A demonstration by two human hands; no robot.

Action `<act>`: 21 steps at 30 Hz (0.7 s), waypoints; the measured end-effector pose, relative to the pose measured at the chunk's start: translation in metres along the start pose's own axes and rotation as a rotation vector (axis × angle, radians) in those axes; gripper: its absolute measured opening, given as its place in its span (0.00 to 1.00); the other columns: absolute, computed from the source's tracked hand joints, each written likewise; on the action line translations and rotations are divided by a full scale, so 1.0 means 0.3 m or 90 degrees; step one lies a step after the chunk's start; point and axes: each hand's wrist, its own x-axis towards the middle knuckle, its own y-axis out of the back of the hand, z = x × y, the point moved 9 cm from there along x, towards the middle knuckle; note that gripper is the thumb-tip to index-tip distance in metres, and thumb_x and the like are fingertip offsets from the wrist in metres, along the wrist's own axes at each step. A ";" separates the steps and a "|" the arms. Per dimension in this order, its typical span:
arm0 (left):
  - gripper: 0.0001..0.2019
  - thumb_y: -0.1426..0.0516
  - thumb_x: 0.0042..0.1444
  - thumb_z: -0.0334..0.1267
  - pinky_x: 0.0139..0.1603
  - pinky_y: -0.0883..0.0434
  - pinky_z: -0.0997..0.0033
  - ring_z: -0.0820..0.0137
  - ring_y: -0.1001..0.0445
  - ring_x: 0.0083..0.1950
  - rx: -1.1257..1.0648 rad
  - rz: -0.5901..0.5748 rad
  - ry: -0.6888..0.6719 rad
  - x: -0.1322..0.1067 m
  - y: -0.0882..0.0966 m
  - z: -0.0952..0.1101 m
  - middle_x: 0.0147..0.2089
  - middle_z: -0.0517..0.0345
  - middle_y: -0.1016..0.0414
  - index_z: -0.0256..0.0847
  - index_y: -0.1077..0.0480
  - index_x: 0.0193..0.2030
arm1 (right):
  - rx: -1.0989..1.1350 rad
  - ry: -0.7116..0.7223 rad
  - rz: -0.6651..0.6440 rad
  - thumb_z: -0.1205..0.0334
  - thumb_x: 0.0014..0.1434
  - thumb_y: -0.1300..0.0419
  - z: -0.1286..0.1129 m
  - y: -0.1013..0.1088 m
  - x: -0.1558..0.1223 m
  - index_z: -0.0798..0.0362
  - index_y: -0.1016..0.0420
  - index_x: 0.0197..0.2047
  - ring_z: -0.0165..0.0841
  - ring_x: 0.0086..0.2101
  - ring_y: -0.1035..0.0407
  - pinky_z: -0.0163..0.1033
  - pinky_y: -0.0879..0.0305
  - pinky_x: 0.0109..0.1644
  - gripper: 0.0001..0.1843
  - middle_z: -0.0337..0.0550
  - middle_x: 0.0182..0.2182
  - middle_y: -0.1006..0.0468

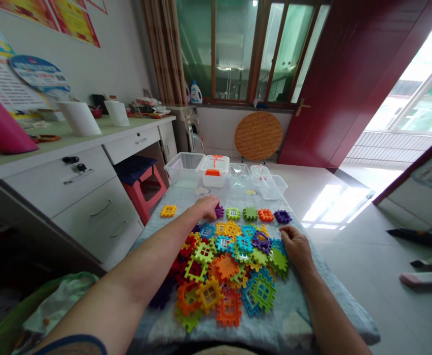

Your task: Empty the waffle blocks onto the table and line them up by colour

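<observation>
Far left, off the table: white desk w/ metal-handled drawers (pixel 71 192). On the light blue cloth-covered table (pixel 305 301), one yellow square plastic lattice tile (pixel 168 211) lies flat, alone, well apart from the rest.

Next, the left hand (pixel 207 207), arm stretched fwd, palm down. Its fingers are bent together over the near edge of a purple notched plastic tile (pixel 219 211) and touch it; can't tell if they actually pinch it, the hand hides the contact. That tile is the left end of a row of four more tiles (lime, green, orange, purple) (pixel 257 214), all flat and side by side w/ small gaps. Probably spaced so each stays separate from the heap.

Nearer the body, centre: a loose heap of mixed-colour square lattice tiles (pixel 223 268), overlapping and tilted, i.e. unsorted. Each has an open grid middle and toothed edges.

Behind the row, clear plastic storage boxes (pixel 184 167) stand at the table's far edge.

Right: the right hand (pixel 296 249) rests knuckles-up on the cloth, against the heap's right edge. Fingers are curled in, closed, no piece showing; likely just resting there.
</observation>
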 end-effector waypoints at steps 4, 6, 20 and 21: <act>0.30 0.35 0.34 0.39 0.46 0.29 0.69 0.58 0.26 0.49 -0.015 -0.024 -0.038 0.032 -0.026 0.001 0.54 0.47 0.26 0.39 0.28 0.50 | 0.002 -0.006 -0.009 0.51 0.51 0.47 0.011 -0.007 0.003 0.52 0.24 0.34 0.35 0.24 0.35 0.38 0.41 0.30 0.16 0.39 0.22 0.26; 0.29 0.35 0.34 0.39 0.46 0.29 0.70 0.59 0.25 0.48 -0.023 -0.030 -0.057 0.035 -0.026 0.008 0.53 0.49 0.25 0.40 0.28 0.50 | -0.002 -0.009 -0.008 0.51 0.51 0.47 0.009 -0.005 0.003 0.52 0.24 0.34 0.35 0.24 0.36 0.39 0.41 0.30 0.16 0.39 0.21 0.28; 0.19 0.35 0.37 0.39 0.41 0.29 0.71 0.62 0.24 0.41 -0.054 -0.014 -0.073 0.024 -0.019 0.024 0.41 0.53 0.20 0.39 0.22 0.40 | 0.003 -0.017 -0.006 0.50 0.51 0.48 -0.012 0.002 -0.005 0.53 0.23 0.34 0.35 0.24 0.35 0.39 0.40 0.31 0.18 0.39 0.22 0.27; 0.18 0.36 0.36 0.38 0.41 0.29 0.71 0.62 0.24 0.40 -0.054 -0.012 -0.072 0.025 -0.020 0.027 0.40 0.53 0.20 0.38 0.22 0.39 | 0.001 -0.015 -0.006 0.50 0.51 0.48 -0.012 0.002 -0.004 0.53 0.23 0.34 0.35 0.24 0.35 0.39 0.40 0.31 0.18 0.39 0.22 0.27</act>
